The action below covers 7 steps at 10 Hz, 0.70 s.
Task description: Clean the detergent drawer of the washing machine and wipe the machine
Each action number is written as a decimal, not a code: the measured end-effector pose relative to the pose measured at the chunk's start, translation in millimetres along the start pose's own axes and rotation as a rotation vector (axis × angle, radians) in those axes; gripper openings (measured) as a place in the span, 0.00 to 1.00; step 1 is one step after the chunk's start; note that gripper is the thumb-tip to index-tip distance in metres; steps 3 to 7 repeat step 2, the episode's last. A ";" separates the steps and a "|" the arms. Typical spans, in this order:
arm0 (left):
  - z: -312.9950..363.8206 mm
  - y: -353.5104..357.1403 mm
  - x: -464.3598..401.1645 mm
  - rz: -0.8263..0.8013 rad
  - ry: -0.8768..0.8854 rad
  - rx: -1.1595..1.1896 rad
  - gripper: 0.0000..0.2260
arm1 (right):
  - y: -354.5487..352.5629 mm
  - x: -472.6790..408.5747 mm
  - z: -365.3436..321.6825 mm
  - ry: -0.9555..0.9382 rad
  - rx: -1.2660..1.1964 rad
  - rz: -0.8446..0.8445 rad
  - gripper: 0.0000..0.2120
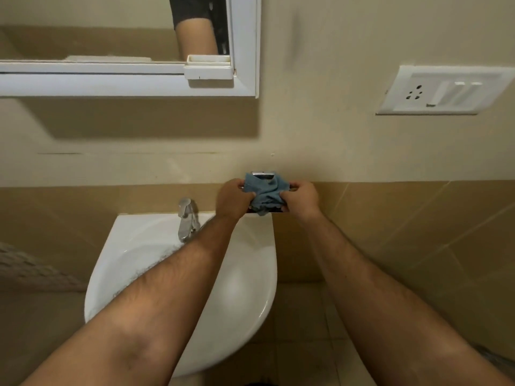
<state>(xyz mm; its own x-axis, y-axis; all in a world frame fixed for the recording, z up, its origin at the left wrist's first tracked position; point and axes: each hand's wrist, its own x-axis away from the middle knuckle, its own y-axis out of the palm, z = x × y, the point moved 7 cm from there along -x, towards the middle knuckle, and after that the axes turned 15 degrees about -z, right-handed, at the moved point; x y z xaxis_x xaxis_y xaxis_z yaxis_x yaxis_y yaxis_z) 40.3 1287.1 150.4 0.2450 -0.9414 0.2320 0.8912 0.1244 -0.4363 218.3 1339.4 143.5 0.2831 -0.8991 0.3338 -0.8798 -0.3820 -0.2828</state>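
Fingers of my left hand (233, 196) and right hand (302, 196): clamped on a crumpled blue cloth (266, 195), above white ceramic basin (145, 246).

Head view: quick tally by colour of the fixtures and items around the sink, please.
White: 4 - sink, mirror frame, soap tray, socket plate
Chrome: 2 - tap, metal piece behind the cloth
Blue: 1 - cloth, held by left hand and right hand
Total: 7

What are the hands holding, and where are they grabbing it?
A bunched blue cloth. The left hand pinches its left side, the right hand its right side, above the sink's back edge.
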 end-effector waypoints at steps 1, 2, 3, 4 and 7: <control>1.4 -0.7 3.7 0.094 -0.019 -0.194 0.14 | -3.4 0.3 1.0 -0.015 0.287 0.020 0.12; -4.0 -5.4 10.4 0.130 -0.080 -0.193 0.18 | -8.5 5.8 0.4 -0.024 0.418 0.080 0.23; -4.0 -5.4 10.4 0.130 -0.080 -0.193 0.18 | -8.5 5.8 0.4 -0.024 0.418 0.080 0.23; -4.0 -5.4 10.4 0.130 -0.080 -0.193 0.18 | -8.5 5.8 0.4 -0.024 0.418 0.080 0.23; -4.0 -5.4 10.4 0.130 -0.080 -0.193 0.18 | -8.5 5.8 0.4 -0.024 0.418 0.080 0.23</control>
